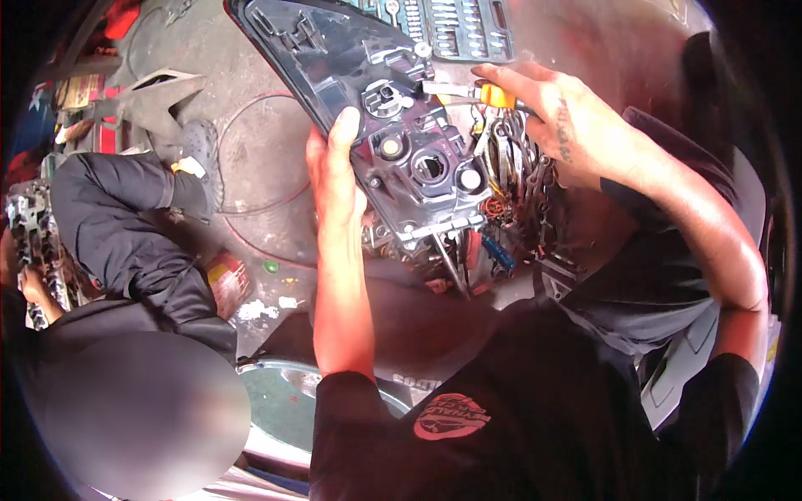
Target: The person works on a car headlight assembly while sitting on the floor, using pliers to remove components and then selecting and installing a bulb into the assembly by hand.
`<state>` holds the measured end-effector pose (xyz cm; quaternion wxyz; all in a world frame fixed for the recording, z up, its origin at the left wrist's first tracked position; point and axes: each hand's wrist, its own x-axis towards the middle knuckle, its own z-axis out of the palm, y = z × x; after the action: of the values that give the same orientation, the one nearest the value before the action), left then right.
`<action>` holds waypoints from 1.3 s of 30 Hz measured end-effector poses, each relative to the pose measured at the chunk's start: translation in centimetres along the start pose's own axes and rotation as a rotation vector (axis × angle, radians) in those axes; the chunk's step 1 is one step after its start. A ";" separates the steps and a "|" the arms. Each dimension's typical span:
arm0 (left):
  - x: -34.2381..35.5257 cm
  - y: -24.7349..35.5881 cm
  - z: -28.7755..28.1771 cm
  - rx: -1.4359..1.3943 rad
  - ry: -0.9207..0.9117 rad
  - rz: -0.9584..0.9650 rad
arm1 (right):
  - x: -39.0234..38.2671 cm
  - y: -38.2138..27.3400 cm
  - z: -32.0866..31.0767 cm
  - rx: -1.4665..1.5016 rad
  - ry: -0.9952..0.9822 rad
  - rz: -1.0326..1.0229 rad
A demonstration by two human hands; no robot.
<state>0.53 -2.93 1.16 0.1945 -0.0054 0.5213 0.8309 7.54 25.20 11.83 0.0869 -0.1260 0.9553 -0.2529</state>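
My left hand (pixel 334 167) grips a black plastic lamp housing (pixel 393 192) by its left edge, thumb on the back face. The housing is tilted, its narrow end toward the top, with round sockets, caps and ribs showing. My right hand (pixel 568 125) is closed on a metal tool with a yellow-and-black handle (pixel 497 95). The tool's silver tip lies against the housing's upper right edge, near a small white round fitting (pixel 423 52); I cannot tell exactly what it touches.
An open socket set case (pixel 468 33) lies above; wrenches and other tools (pixel 510 150) are piled behind the housing. A co-worker (pixel 142 217) in dark clothes is at the left, a hand on a metal part (pixel 25 209). A hose (pixel 251 250) crosses the floor; a green basin (pixel 276 392) is below.
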 end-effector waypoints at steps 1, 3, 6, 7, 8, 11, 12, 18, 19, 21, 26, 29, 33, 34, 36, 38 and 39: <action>-0.1 -0.1 -0.1 -0.018 0.013 -0.045 | -0.2 0.4 0.3 -0.055 -0.023 -0.002; -0.3 -0.2 0.5 -0.046 0.059 -0.088 | -0.3 0.5 1.1 -0.116 0.019 -0.017; -0.6 0.1 1.0 -0.066 0.067 -0.084 | -0.1 -0.1 1.5 -0.248 0.063 -0.017; -0.7 0.0 0.9 -0.085 0.063 -0.095 | -0.1 -0.3 1.5 -0.320 0.066 -0.003; -0.8 0.0 0.8 -0.087 0.065 -0.089 | -0.1 -0.5 1.5 -0.323 0.067 -0.009; -1.1 0.4 1.2 -0.085 0.040 -0.050 | -0.2 -1.0 1.2 -0.411 0.106 -0.052; -1.1 0.5 1.1 -0.086 0.044 -0.045 | -0.2 -1.2 1.2 -0.436 0.107 -0.042; -1.3 0.6 0.9 -0.059 0.084 -0.048 | -0.2 -0.4 1.4 -0.430 0.253 -0.133; -1.4 0.6 1.0 -0.061 0.086 -0.045 | -0.2 -0.4 1.4 -0.431 0.278 -0.153; -1.6 0.8 1.3 -0.082 0.101 -0.046 | -0.3 -0.5 1.4 -0.395 0.250 -0.122; -2.1 1.0 2.7 -0.062 0.146 0.045 | -0.5 -1.0 1.5 -0.370 0.207 -0.013; -2.5 1.1 3.4 -0.016 0.203 0.087 | -0.5 -0.9 1.5 -0.427 0.253 -0.075; -2.6 1.1 3.7 0.012 0.235 0.121 | -0.4 -1.0 1.1 -0.561 0.232 -0.107; -2.6 1.0 3.7 0.001 0.231 0.135 | -0.4 -1.0 0.9 -0.592 0.229 -0.113; -2.6 0.8 2.9 -0.022 0.205 0.106 | -0.2 -1.5 0.2 -0.643 0.213 -0.141; -2.6 0.6 2.7 -0.046 0.175 0.077 | 0.0 -1.8 -0.3 -0.695 0.198 -0.166; -2.6 0.6 2.9 -0.098 0.183 0.075 | 0.0 -2.0 -0.3 -0.726 0.179 -0.175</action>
<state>3.26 -1.42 3.54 0.1141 -0.0712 0.4954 0.8582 7.85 23.67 13.13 -0.0690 -0.2070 0.9722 0.0854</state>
